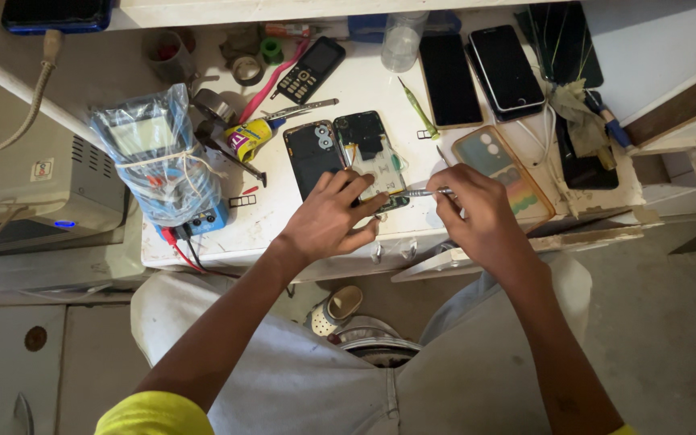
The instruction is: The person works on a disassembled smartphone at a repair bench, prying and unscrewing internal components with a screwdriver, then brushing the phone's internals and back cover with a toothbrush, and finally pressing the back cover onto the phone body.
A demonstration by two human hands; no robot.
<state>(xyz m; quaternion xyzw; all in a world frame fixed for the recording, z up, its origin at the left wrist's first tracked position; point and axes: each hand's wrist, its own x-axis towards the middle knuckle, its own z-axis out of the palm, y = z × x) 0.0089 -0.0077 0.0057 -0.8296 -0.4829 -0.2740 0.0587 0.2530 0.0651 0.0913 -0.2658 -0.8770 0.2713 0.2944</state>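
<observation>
An opened smartphone with its inner board showing lies on the white worktable. My left hand rests flat on its lower end and holds it down. Just left of it lies the phone's black back cover. My right hand grips a thin metal screwdriver whose tip points left at the phone's lower edge. A white pointed tool sticks up behind that hand.
A phone case with pastel stripes lies right of my hand. Several dark phones, a keypad phone, a green screwdriver, a glue tube, tape rolls and a plastic-wrapped power supply crowd the table. A sandal lies below.
</observation>
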